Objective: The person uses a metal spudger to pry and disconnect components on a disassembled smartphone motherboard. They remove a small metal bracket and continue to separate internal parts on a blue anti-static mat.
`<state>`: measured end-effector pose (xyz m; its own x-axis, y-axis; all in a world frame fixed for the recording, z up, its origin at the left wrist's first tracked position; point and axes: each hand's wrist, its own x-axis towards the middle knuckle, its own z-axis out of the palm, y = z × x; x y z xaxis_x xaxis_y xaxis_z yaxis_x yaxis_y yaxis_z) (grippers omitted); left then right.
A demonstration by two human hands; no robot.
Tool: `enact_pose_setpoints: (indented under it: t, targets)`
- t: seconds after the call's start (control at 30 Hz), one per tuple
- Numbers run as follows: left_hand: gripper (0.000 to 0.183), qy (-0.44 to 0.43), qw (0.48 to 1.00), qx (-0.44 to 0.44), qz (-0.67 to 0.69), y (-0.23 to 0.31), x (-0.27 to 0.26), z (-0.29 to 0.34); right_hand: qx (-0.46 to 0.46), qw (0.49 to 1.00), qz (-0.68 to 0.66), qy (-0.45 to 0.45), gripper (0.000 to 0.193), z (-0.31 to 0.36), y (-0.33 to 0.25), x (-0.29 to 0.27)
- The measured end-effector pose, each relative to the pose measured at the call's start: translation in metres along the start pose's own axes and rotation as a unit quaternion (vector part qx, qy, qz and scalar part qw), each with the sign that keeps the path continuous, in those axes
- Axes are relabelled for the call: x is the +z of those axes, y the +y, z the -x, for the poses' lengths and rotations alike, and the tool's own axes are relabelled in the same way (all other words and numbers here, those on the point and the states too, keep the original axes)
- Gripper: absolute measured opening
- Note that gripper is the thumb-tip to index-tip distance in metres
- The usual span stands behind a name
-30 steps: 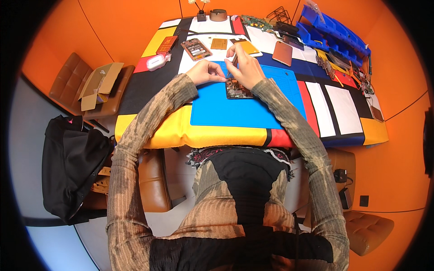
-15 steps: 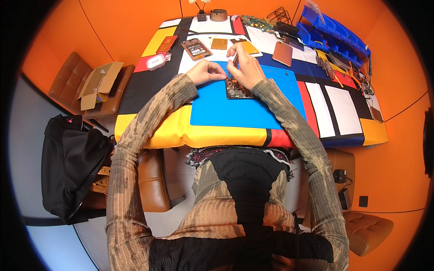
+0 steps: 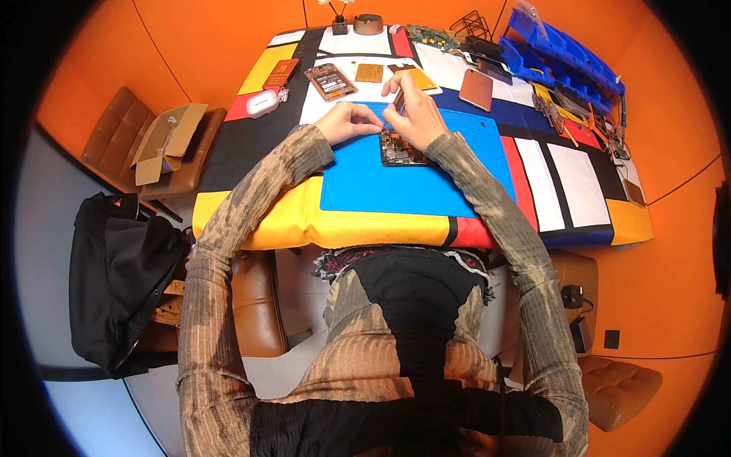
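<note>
My left hand (image 3: pixel 344 123) comes in with thumb and fingers drawn together, the tips at the upper left edge of the thin black handheld device with its circuit board bared (image 3: pixel 397 154); I cannot tell whether they pinch anything. My right hand (image 3: pixel 415 114) is curled over the device's upper right, fingers bent around what looks like a slim dark stick-shaped tool (image 3: pixel 397 101); its tip is hidden from me. The device lies on the large blue rectangular work mat (image 3: pixel 411 190), partly under my right hand.

To work well here, I would steady the frame from the side with the left fingertips, off the board's small parts. I would rest the heel of the right hand on the mat, keep the tool lightly held and use small, gentle movements, with my fingers out of my own line of sight.

Left to right around the mat on the cloth-covered counter (image 3: pixel 567 185) are a glossy white rounded case (image 3: pixel 263 105), a flat red box-like item (image 3: pixel 282 75), a copper-toned opened device (image 3: pixel 330 81), a small square gold-coloured piece (image 3: pixel 369 73), a rose-gold flat panel (image 3: pixel 477 90) and blue plastic bins (image 3: pixel 563 61).
</note>
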<state>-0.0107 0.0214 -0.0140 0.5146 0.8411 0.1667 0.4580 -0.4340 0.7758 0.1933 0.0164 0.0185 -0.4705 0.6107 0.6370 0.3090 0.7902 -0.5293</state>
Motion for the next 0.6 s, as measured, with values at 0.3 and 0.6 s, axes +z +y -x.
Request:
enact_pose_setpoints:
  t: [0.3,0.6]
  targets:
    - [0.017,0.005,1.0,0.011,0.017,-0.0015,0.0007,0.0005,0.006,1.0,-0.006,0.011,0.023,-0.0005,0.0004,0.0015]
    - [0.017,0.006,1.0,0.022,0.009,-0.0026,0.001,0.0001,0.012,1.0,-0.025,0.008,0.026,0.0,-0.0004,0.0008]
